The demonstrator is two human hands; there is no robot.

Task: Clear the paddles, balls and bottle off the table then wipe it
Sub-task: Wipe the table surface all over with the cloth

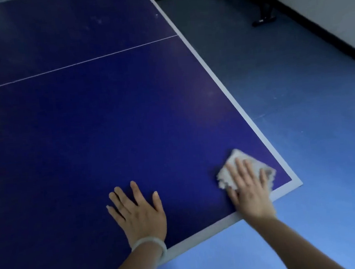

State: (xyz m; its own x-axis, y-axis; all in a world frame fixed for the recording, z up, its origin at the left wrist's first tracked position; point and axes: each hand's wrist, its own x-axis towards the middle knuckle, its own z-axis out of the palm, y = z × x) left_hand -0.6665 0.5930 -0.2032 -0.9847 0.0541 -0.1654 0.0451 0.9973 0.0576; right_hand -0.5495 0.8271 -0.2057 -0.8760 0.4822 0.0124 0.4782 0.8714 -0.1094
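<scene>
The right hand (249,189) hides part of the blurred cloth (235,163).

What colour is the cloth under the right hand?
White, slightly greyish; the cloth lies under the right hand near the table's corner, seen in the head view.

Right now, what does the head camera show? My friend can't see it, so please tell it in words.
A person's right hand presses a crumpled white cloth flat near the corner of a dark blue ping-pong table with white edge lines. The left hand, with a pale bracelet on its wrist, rests flat on the table beside it.
</scene>
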